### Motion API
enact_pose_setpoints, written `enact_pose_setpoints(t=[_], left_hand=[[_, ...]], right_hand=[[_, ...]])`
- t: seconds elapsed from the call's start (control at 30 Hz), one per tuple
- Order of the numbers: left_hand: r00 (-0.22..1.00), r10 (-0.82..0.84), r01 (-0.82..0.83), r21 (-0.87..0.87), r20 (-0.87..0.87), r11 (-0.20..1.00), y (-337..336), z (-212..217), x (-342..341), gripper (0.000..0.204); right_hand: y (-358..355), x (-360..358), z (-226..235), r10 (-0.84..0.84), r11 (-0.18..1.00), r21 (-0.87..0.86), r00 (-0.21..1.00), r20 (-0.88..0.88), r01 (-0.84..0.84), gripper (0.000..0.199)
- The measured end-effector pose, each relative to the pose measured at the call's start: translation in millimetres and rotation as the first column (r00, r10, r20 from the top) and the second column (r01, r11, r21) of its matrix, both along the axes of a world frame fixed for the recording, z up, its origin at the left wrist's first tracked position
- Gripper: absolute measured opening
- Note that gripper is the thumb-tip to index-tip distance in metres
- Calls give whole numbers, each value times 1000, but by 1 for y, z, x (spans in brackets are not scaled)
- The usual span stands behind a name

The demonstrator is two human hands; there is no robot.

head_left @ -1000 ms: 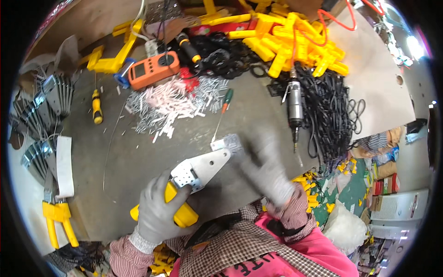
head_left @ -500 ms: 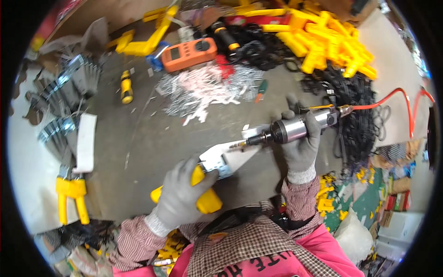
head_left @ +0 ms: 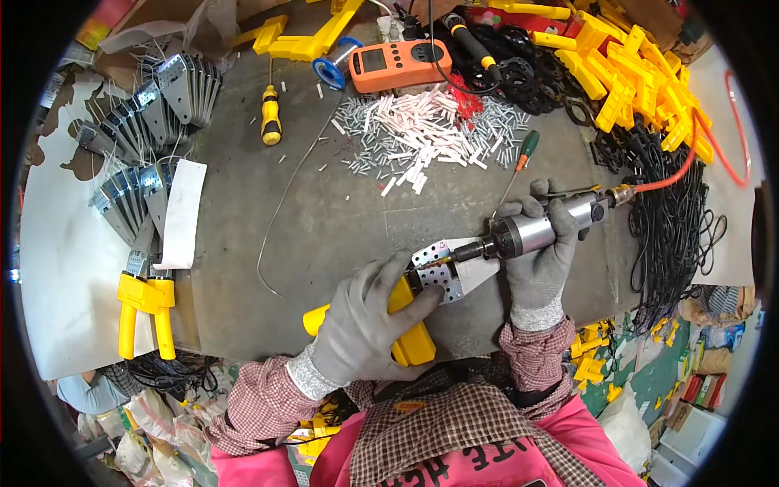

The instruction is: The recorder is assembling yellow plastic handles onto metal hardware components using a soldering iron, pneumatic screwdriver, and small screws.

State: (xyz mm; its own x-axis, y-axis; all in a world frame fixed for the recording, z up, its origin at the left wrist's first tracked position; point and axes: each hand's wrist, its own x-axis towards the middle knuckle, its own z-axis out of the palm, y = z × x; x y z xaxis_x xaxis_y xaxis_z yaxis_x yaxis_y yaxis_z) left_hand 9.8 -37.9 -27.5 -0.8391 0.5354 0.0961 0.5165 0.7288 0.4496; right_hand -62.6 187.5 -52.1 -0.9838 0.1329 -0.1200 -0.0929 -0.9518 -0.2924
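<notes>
My left hand, in a grey glove, is closed round a yellow plastic handle. From that handle a perforated metal plate and a pale flat blade stick out to the right. My right hand, gloved too, grips a silver air screwdriver lying almost level and pointing left. Its bit is over the perforated plate; whether it touches a screw there is too small to tell. An orange air hose runs from the screwdriver's back end.
Small screws and white plugs lie heaped beyond my hands, below an orange multimeter. Yellow plastic parts and black cords fill the right side. Metal blades and a yellow-handled screwdriver lie left.
The whole view has shifted, with the bench contents now lower and further right. The screwdriver's bit has come further over the perforated plate. Both hands keep their holds.
</notes>
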Motion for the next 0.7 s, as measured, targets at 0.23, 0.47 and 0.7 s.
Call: enact_pose_setpoints(t=[0.23,0.47,0.7], left_hand=[[1000,1,-1,9,-25,1000,1,-1,-1,82],[1000,4,-3,40,-24,999,0,-2,-2,80],[999,8,-5,61,-50,998,0,-5,-1,77]], right_hand=[[7,-1,-3,55,998,-18,998,27,-54,28],[4,-3,-5,25,999,-22,997,74,-23,25],[1,-1,-3,83,995,-58,994,72,-79,25]])
